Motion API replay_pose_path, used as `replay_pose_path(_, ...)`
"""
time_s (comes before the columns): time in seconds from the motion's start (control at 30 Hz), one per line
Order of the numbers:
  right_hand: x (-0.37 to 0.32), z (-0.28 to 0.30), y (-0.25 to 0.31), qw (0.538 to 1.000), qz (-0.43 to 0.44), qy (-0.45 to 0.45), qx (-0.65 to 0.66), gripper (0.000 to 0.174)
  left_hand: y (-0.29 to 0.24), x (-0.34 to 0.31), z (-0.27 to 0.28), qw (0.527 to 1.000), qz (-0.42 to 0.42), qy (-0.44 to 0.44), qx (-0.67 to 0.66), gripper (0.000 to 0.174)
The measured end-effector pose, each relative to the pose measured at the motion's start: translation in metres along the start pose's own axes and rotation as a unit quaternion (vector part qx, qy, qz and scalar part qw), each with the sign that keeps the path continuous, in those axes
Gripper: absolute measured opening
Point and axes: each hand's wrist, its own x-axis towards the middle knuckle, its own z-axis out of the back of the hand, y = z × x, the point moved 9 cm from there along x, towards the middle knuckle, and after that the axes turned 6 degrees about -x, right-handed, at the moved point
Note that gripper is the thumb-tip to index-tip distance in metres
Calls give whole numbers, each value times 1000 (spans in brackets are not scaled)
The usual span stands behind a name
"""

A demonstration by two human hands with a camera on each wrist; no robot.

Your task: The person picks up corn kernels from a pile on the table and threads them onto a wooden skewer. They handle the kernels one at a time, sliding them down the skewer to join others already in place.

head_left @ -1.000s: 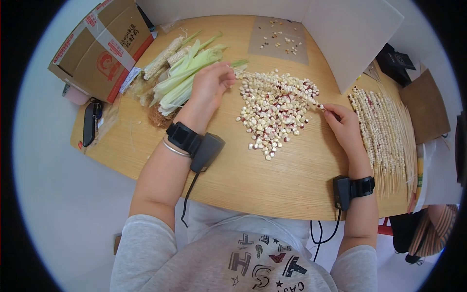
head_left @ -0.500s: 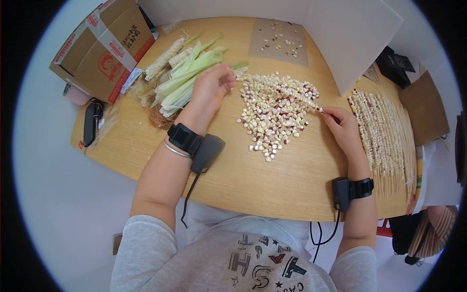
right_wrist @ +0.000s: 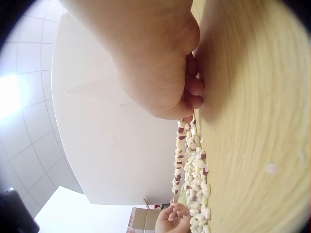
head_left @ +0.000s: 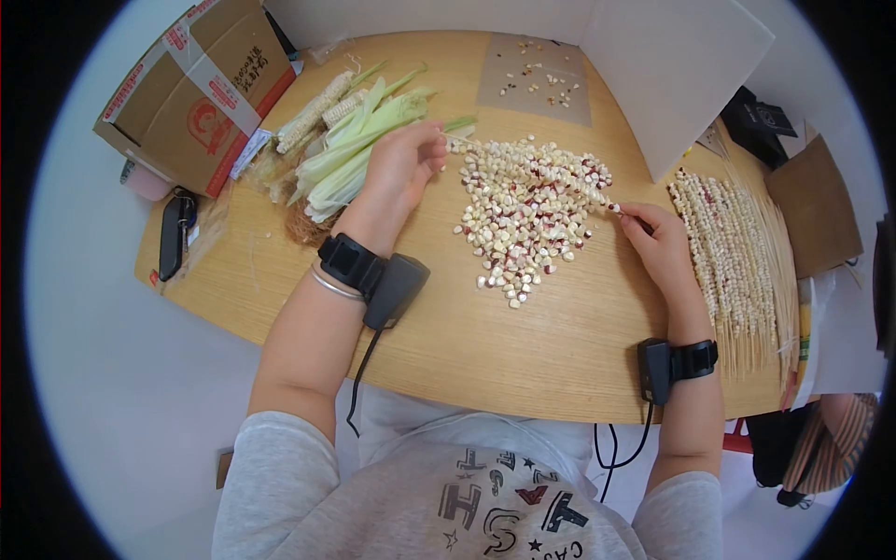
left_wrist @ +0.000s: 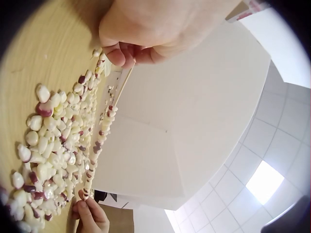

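A thin wooden skewer [left_wrist: 124, 86] carries a row of threaded corn kernels [left_wrist: 99, 141], cream with dark red among them. In the left wrist view, my left hand [head_left: 401, 163] pinches its bare end between thumb and fingers. At the opposite end, where the kernels reach the fingertips, my right hand [head_left: 661, 247] pinches it; the curled fingers hide that tip in the right wrist view. The skewer slants over a pile of loose corn kernels [head_left: 518, 238] on the wooden table [head_left: 448, 345].
Husked cobs and green corn husks [head_left: 345, 177] lie left of the pile, before a cardboard box [head_left: 201, 112]. To the right, several filled skewers [head_left: 723, 252] lie side by side. A white partition [head_left: 677, 79] stands behind, near a grey sheet [head_left: 537, 89] with scattered kernels.
Both hands keep hold of the skewer. The right hand has shifted very slightly toward the left; the pile and other things look unchanged.
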Motion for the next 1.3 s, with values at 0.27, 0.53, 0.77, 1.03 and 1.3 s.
replay_pose_path(0.27,0,0,-2,1000,3,-3,4,20,1,-2,-6,1000,2,17,-12,18)
replay_pose_path(0.53,1,1,-5,1000,-3,-7,4,20,3,1,-9,999,20,49,-10,18)
replay_pose_path(0.77,-1,1,1,1000,4,-7,21,19,4,-5,-14,990,40,9,-132,15)
replay_pose_path(1.03,-1,2,2,1000,6,-7,10,19,3,-4,-17,991,33,45,-120,8)
replay_pose_path(1.3,0,1,0,1000,10,-4,-5,19,3,-5,-19,994,26,49,-95,9)
